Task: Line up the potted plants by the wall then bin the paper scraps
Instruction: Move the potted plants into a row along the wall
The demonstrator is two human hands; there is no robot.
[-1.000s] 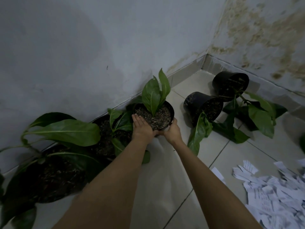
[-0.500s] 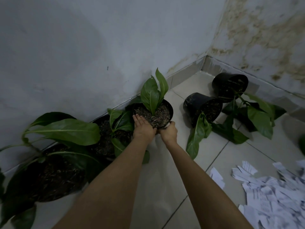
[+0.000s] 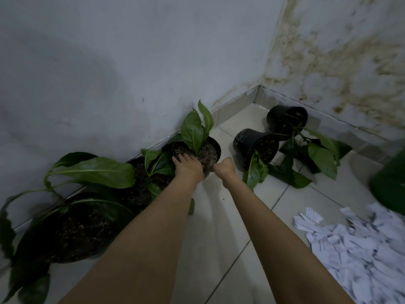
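Potted plant number three, a small black pot with upright green leaves, stands against the foot of the wall, and both hands are on it. The left hand lies over the near-left rim, fingers spread flat across the gritty soil. The right hand is at the near-right rim; its fingers look curled in by the pot's edge, but I cannot tell whether they actually grip the rim or just touch it. Both bare forearms reach in from the bottom of the view.

Just left of that pot, touching it leaf to leaf, sits a second upright pot with dark soil, and further left again a larger pot with long broad leaves, both along the same wall. That makes three in a row.

Over to the right, two more black pots are down on their sides on the tiled floor. The nearer tipped pot lies just beside the right hand's pot, mouth facing us, leaves sprawled on the tiles. The farther tipped pot lies close to the stained corner wall, its stems and leaves trailing out toward the right.

Lower right, a heap of white paper scraps is spread across the tiles, well apart from the pots. At the right edge, a blurred green shape pokes into view; I cannot tell what it is.
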